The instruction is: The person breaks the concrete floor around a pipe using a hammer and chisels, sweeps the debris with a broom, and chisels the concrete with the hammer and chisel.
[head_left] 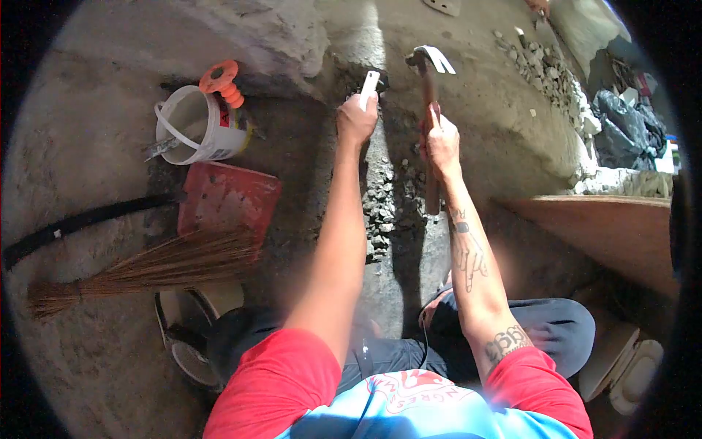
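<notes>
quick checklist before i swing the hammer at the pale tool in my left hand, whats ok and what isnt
1. Left hand closed around the pale tool: ok, fingers wrapped, top end sticking out.
2. Right hand firm on the hammer: cannot tell how firm; it is wrapped around the handle.
3. Hammer apart from the left hand: ok, a gap shows between them.
4. Gloves on: not ok, both hands are bare.
5. Pale tool's lower end set on the ground: cannot tell, the left hand hides it.
6. Loose rubble cleared from between the forearms: not ok, pieces lie there.
</notes>
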Demonstrator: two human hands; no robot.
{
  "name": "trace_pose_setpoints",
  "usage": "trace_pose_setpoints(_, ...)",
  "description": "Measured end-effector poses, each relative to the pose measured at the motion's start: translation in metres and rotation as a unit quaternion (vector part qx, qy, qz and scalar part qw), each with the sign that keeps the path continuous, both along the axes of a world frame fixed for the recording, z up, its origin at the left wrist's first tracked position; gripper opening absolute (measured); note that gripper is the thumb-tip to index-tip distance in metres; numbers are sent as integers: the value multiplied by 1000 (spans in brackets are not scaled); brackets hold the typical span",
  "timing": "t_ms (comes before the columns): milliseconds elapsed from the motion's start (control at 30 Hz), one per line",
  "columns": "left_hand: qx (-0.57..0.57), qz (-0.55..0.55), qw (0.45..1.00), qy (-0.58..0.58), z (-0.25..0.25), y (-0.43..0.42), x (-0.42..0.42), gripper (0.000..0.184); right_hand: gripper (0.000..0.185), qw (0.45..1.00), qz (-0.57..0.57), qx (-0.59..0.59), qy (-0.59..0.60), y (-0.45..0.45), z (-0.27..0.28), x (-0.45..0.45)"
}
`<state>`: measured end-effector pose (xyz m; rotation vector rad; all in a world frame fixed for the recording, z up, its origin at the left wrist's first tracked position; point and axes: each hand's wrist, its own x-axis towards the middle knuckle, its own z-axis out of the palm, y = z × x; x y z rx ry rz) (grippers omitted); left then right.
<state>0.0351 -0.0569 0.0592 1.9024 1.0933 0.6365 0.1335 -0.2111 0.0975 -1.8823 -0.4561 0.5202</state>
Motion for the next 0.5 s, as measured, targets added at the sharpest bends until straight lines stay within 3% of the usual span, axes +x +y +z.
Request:
trace_pose_setpoints(133,17,-15,999,40,-4,-15,5,41,55,1000,5,-2,-5,-1,3,-2)
trace_pose_setpoints(233,30,-25,990,138,-1,-21,8,39,58,999,15,-47,-21,-1,16,-4)
trace_pose_setpoints(333,43,-16,992,117,-8,-18,8,39,62,993,16,-70,-98,3,60,-10)
trace_pose_setpoints(500,45,-66,984,157,-6,2,7,42,66,988,29,-88,-126,9,103,-15)
